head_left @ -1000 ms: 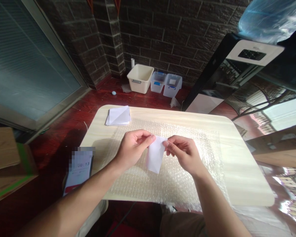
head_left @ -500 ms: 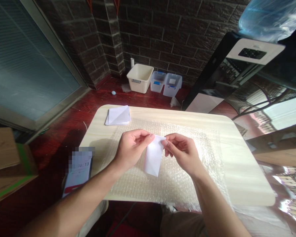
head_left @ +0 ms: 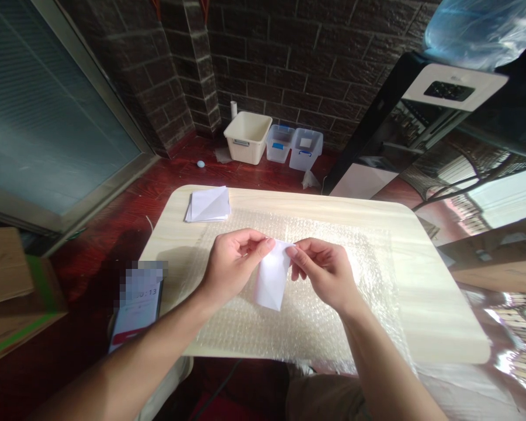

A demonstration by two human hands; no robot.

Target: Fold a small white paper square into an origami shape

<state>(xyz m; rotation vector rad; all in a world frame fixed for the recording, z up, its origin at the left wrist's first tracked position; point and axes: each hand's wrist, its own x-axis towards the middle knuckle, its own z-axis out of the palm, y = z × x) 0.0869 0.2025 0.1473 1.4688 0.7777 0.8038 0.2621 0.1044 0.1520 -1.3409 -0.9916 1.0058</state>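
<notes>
A small folded white paper [head_left: 272, 279] hangs point-down between my two hands, just above a sheet of bubble wrap [head_left: 368, 275] on a light wooden table [head_left: 429, 316]. My left hand [head_left: 234, 264] pinches the paper's upper left corner with thumb and fingers closed. My right hand [head_left: 324, 270] pinches its upper right corner, fingers curled. A stack of folded white papers [head_left: 208, 204] lies at the table's far left corner, apart from both hands.
A phone [head_left: 135, 310] showing a timer sits at the table's left edge. On the red floor beyond stand a cream bin [head_left: 248, 137] and two clear plastic boxes [head_left: 294, 148]. Cardboard [head_left: 9, 292] lies at left; a glossy black appliance [head_left: 403, 123] stands at right.
The two hands have drawn slightly closer together at the paper's top edge, and the paper has shifted a little left and hangs more upright.
</notes>
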